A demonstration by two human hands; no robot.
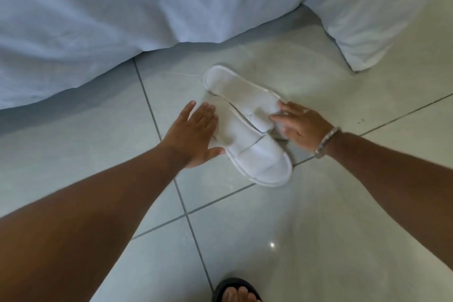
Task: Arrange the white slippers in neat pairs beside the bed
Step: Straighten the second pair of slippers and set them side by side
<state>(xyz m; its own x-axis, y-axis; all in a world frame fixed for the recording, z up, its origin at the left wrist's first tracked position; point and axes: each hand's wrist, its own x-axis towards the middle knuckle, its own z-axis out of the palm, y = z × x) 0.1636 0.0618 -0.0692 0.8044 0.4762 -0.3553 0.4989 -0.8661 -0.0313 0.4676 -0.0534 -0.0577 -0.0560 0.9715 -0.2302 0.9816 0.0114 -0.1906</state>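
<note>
Foot in black sandal [236, 290]: ours, bottom centre, cut off by the frame edge.
Left hand [193, 136]: grip wide, palm flat on the nearer slipper [257, 154].
Right hand [300, 125]: fingers spread loosely on the farther slipper [241, 94], not clamped.
Slippers' place: tiled floor [318, 228], centre frame, overlapping, near the bed sheet [98, 19].
Risk: we judge the slippers could slide on the glossy tile and end up askew.
Hidden: the farther slipper's toe lies under our right hand; we see one pair only.
</note>
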